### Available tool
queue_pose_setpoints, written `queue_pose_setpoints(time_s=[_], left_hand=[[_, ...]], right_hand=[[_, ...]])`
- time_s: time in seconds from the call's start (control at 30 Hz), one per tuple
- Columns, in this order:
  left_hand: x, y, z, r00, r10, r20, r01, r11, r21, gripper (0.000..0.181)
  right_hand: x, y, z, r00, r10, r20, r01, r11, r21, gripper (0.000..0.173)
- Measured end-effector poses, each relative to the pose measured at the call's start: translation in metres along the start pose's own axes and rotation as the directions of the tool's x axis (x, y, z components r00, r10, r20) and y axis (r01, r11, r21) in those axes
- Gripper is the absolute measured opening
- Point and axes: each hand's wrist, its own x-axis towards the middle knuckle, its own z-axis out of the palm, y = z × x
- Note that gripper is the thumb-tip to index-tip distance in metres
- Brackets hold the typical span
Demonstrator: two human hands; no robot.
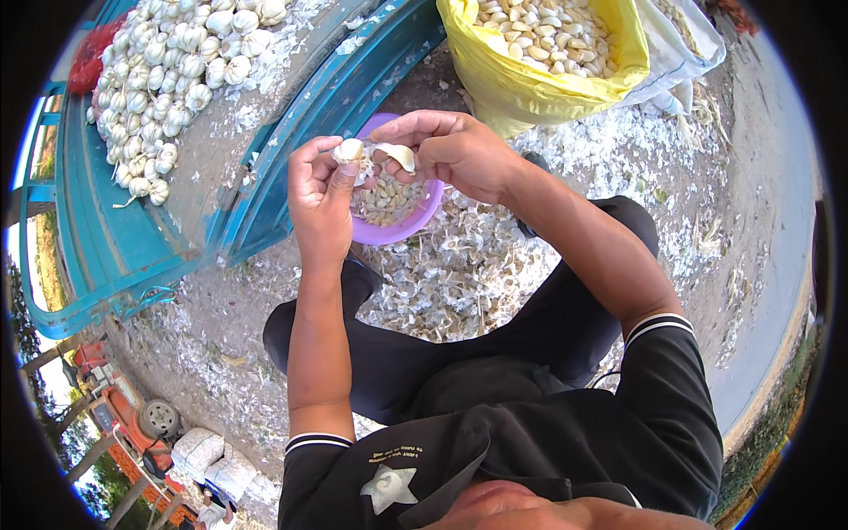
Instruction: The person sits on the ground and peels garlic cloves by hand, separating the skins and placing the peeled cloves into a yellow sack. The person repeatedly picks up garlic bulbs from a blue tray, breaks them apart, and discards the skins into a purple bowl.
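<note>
My left hand (322,212) pinches part of a garlic bulb (349,151) between thumb and fingers, papery skin hanging from it. Close beside it, my right hand (467,156) grips a pale garlic clove (400,158) with thumb and fingertips. Both hands are raised over a purple plastic basin (434,201), which holds loose cloves (387,202) and bits of skin. My hands and the garlic hide the basin's upper part. Garlic skins (457,271) lie heaped on the ground between my legs.
Whole garlic bulbs (156,79) are piled on a blue metal truck bed (99,245) at left. A yellow sack (510,99) full of cloves stands beyond my right hand, with a white sack (689,53) beside it. A red machine (126,417), white sacks (199,450) and another person (215,513) appear lower left.
</note>
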Motion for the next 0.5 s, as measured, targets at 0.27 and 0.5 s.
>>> queue_pose_setpoints(time_s=[0.27,0.5], left_hand=[[-0.003,-0.009,0.006,0.989,0.042,0.145,-0.075,0.970,0.233,0.030],[-0.009,0.002,0.016,0.958,0.109,0.264,-0.183,0.944,0.273,0.026]], right_hand=[[-0.009,-0.018,-0.012,0.996,-0.049,-0.078,0.013,0.914,-0.405,0.040],[-0.013,-0.018,-0.004,0.999,0.026,-0.031,-0.039,0.785,-0.619,0.039]])
